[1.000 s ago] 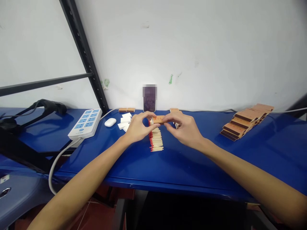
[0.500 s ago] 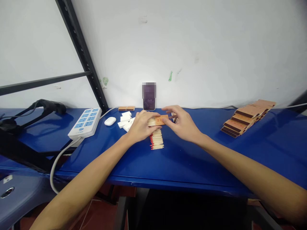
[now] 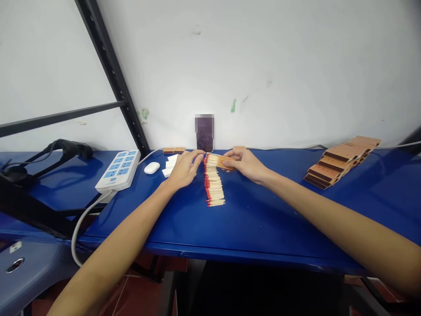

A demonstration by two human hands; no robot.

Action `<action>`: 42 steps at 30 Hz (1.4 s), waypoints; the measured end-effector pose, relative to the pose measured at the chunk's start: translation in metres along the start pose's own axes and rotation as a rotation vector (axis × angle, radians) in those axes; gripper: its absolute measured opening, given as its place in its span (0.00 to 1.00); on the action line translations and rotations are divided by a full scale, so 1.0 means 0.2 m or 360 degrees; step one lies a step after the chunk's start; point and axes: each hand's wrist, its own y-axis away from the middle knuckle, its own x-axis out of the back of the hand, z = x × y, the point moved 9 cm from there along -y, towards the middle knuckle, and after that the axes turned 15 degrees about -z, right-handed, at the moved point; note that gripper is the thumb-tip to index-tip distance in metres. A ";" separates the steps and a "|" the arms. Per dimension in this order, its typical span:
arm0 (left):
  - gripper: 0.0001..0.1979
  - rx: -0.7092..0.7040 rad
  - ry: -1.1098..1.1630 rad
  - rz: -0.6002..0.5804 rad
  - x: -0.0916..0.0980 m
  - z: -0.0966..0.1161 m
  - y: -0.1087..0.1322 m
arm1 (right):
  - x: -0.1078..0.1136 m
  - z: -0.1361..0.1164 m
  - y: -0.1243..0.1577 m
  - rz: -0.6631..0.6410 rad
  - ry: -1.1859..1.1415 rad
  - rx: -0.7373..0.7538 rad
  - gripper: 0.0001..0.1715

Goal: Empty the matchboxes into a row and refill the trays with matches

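Left hand, right hand and slender forearms are bare.

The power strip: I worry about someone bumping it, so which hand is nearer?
Left. The left hand is to the right of the power strip, past the small white case; the right hand, holding the matchbox, is farther right, beyond the matches.

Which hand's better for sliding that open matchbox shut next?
Probably the left hand: it's right beside the open end, where matches show, while the right hand is busy holding the matchbox.
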 end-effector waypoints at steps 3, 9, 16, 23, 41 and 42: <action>0.17 0.0041 -0.0097 -0.0085 -0.02 -0.02 -0.01 | 0.01 -0.03 0.02 0.0054 0.0363 0.0072 0.08; 0.14 0.0078 -0.0222 -0.0184 -0.05 -0.01 -0.01 | -0.03 -0.07 0.04 0.0082 0.0831 0.0146 0.08; 0.14 0.0102 -0.0260 -0.0245 -0.08 -0.01 -0.01 | -0.06 -0.01 0.02 0.0001 0.0804 0.0216 0.07; 0.15 0.0024 -0.0420 -0.0305 -0.07 -0.01 0.00 | -0.07 -0.02 0.04 -0.0011 0.0908 0.0209 0.06; 0.13 -0.0011 -0.0592 -0.0528 -0.10 0.02 0.02 | -0.08 -0.06 0.05 0.0054 0.1376 0.0361 0.10; 0.13 -0.0011 -0.0602 -0.0553 -0.10 0.02 0.02 | -0.08 -0.05 0.05 0.0047 0.1389 0.0356 0.10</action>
